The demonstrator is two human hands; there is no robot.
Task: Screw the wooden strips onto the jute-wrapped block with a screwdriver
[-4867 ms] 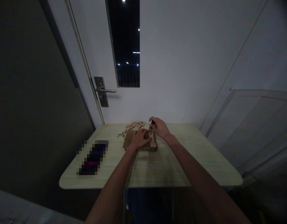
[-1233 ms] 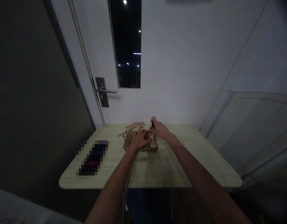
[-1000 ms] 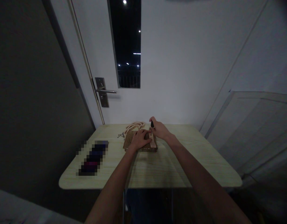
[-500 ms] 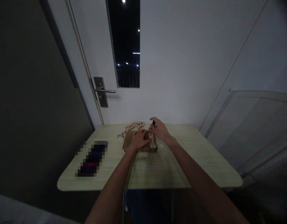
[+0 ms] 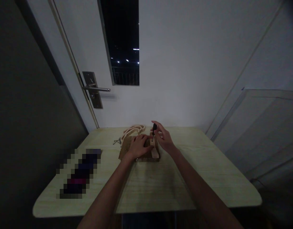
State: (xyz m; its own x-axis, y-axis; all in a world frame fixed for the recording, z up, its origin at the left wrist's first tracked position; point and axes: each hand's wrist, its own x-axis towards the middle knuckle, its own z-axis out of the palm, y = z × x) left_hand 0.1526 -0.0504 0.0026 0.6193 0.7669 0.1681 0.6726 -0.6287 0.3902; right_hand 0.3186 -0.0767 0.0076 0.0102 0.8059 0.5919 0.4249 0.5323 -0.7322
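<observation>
At the left of the pale, wood-grained bench (image 5: 220, 171) with rounded front corners, a dark, oblong, pixelated object (image 5: 78, 171) is seen, its details masked. A few thin, grey metal pieces (image 5: 117, 141), perhaps screws, are scattered just beside a looped, pale tan, strap-like bundle (image 5: 134, 128) near the rear edge. In front of this bundle, a flat, brown, block-like piece (image 5: 125, 149) is set near the middle of the bench. The left hand (image 5: 138, 146) is laid over it, fingers spread, nothing gripped. A narrow, pale tan strip (image 5: 154, 153) is carried on its right end. Above the strip, a slim tool with a black handle and metal shaft (image 5: 154, 127) is held roughly upright by the right hand (image 5: 164, 137), its fingers curled loosely about the handle.

The tool is judged light and stiff, best held by its handle; the brown piece seems rigid, fairly light and apt to slide unless pressed, with its long sides offering a hold. Bare bench surface is left in front and to the right; behind, room is limited by the white door (image 5: 184, 79).
</observation>
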